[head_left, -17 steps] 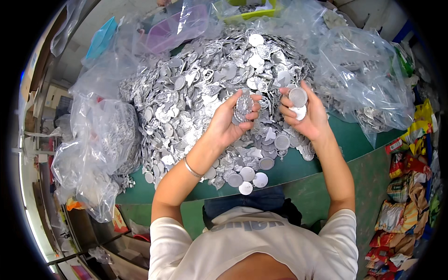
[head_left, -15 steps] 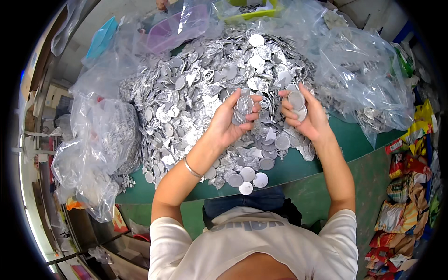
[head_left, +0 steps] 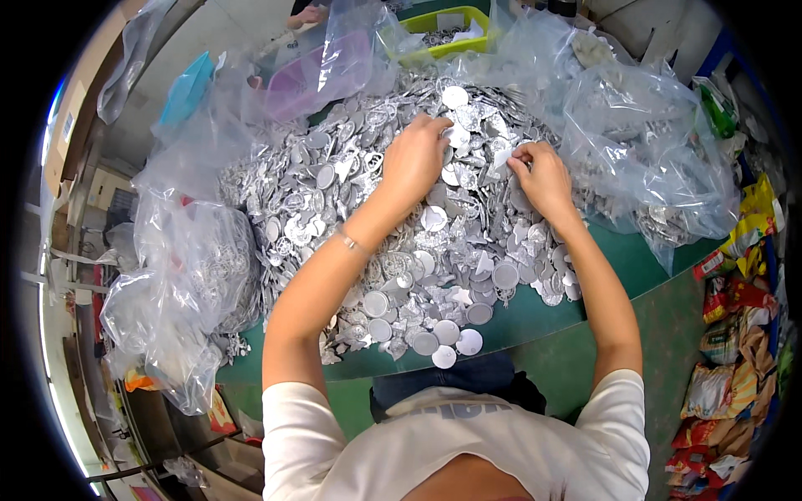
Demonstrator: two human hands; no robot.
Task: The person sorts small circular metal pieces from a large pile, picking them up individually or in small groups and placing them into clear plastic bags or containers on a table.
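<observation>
A: Left hand (head_left: 413,159)?
B: Palm down on the far part of the pile of silver metal pieces (head_left: 393,250), fingers curled loosely into the pieces. Can't tell if it actually grips one. Thin bracelet (head_left: 349,242) on that wrist.

A: Right hand (head_left: 541,175)?
B: Just right of the left one, also on the pile. Fingertips pinched together at a small silver piece (head_left: 504,159); looks like a light pinch, rest of the hand half closed.

A: The pile itself?
B: Flat discs, hearts, stars, all silver, heaped across a green surface (head_left: 535,321). Loose round discs (head_left: 447,342) spill to the near edge, close to the person's body.

A: Around it?
B: Clear plastic bag (head_left: 180,284) with more pieces on the left. Another big clear bag (head_left: 643,142) on the right, past the right hand. Far side: purple tub (head_left: 313,75) under plastic, yellow-green bin (head_left: 443,29), turquoise item (head_left: 185,88) far left.

A: Anything else?
B: Colourful packets (head_left: 735,334) stacked on the far right edge. White shirt (head_left: 451,442) at the bottom.
</observation>
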